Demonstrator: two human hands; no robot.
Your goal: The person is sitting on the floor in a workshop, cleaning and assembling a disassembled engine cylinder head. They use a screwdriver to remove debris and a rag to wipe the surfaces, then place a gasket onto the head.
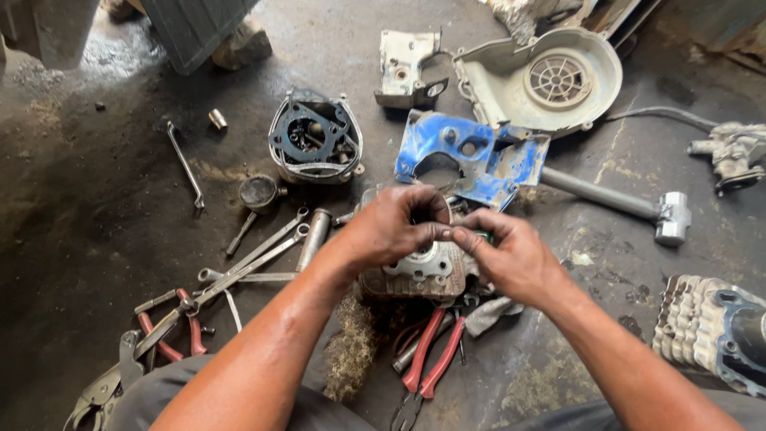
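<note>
Grimy concrete floor [96, 199], scattered wrenches [255, 255], both hands [455, 235] pinching over a finned cylinder [415, 275]

Both hands meet over a grimy finned engine cylinder [419, 275] on the concrete floor [96, 199]. The left hand [395, 227] grips its top edge while the right hand [511, 255] pinches something tiny right at the left fingertips, too small to tell. Red-handled pliers [431, 355] lie just below, a blue cover [471, 156] just behind, wrenches [255, 255] off to the left.
</note>
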